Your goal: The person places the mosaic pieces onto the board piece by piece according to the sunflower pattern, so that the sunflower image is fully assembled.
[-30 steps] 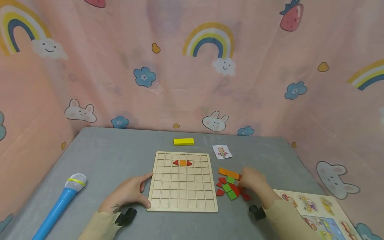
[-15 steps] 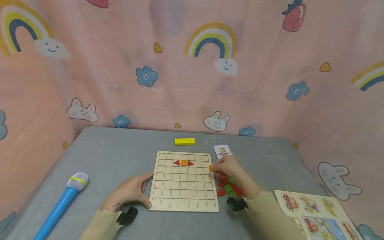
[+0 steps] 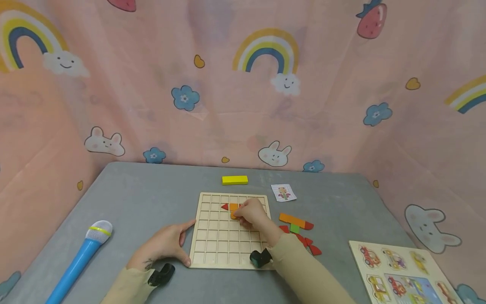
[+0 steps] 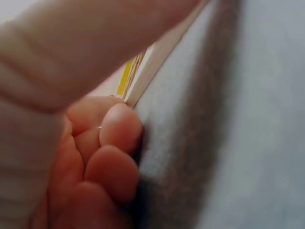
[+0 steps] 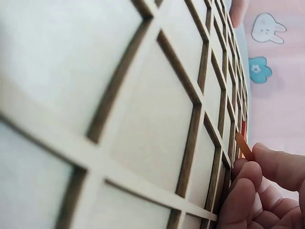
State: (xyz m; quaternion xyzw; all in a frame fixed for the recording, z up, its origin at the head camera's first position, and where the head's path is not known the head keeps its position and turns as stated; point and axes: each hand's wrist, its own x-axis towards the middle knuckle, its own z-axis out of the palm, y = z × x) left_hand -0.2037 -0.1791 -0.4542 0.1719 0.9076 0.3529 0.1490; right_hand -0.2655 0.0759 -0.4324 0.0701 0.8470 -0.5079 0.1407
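Note:
A pale wooden grid board (image 3: pixel 212 245) lies on the grey table. My left hand (image 3: pixel 167 242) rests at its left side, index fingertip and thumb touching the edge; the other fingers curl under in the left wrist view. Over the upper middle of the grid, my right hand (image 3: pixel 256 215) pinches a small orange tile (image 5: pixel 244 145) between thumb and finger. That tile is tilted, one edge down at the grid, just below a seated orange square (image 3: pixel 233 206). A red triangle (image 3: pixel 225 207) sits left of the square; another on its right is mostly hidden by my fingers.
Loose orange (image 3: pixel 291 220), green (image 3: pixel 294 228) and red tiles (image 3: pixel 316 250) lie right of the board, some behind my sleeve. Behind stand a yellow block (image 3: pixel 234 180) and a pattern card (image 3: pixel 283 192). A toy microphone (image 3: pixel 81 257) lies left, a picture puzzle (image 3: pixel 358 257) right.
My right hand has picked an orange tile from the loose pile and carried it left, past the board's right edge, to the orange square. The left hand has stayed at the board's edge.

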